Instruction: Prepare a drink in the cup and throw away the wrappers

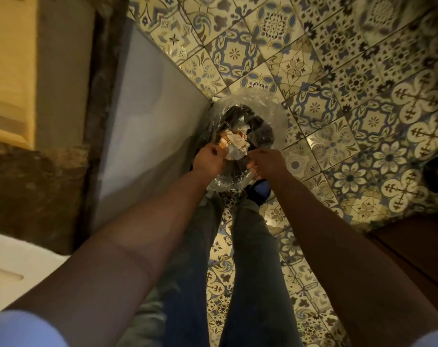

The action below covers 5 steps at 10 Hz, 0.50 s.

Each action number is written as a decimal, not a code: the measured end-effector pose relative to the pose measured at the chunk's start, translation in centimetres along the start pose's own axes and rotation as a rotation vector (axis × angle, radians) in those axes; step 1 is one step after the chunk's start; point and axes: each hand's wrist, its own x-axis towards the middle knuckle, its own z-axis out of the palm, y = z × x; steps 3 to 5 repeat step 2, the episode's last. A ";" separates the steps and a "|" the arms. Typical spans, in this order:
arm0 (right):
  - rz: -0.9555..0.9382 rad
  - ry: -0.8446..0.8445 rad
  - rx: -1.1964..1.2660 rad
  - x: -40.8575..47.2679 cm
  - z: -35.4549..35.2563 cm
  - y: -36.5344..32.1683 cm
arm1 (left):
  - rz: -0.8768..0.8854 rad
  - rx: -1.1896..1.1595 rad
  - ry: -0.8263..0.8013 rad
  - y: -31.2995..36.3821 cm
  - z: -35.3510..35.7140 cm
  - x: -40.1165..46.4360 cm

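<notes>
I look straight down at a dark waste bin [263,132] lined with a clear plastic bag [279,113], standing on the tiled floor. My left hand [209,160] is over the bin's near left rim, fingers curled, pinching crumpled orange-and-white wrappers [234,144] that hang over the opening. My right hand [268,162] hovers over the near right rim, seen from the back with its fingers curled downward and hidden. Whether it holds anything does not show. No cup is in view.
A white cabinet panel [147,116] rises just left of the bin. Patterned blue-and-cream floor tiles [338,96] spread right and beyond. My legs in jeans [250,259] stand just before the bin. A wooden edge [413,251] sits at lower right, a white surface [17,266] at lower left.
</notes>
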 end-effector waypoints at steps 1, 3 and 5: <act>-0.095 0.027 -0.009 -3.9 -1.7 -1.6 | 0.046 -0.016 -0.006 1.1 -1.2 -2.5; -0.201 0.080 -0.041 -8.0 -2.6 -3.4 | 0.082 -0.001 0.051 2.1 -2.5 -4.9; -0.201 0.080 -0.041 -8.0 -2.6 -3.4 | 0.082 -0.001 0.051 2.1 -2.5 -4.9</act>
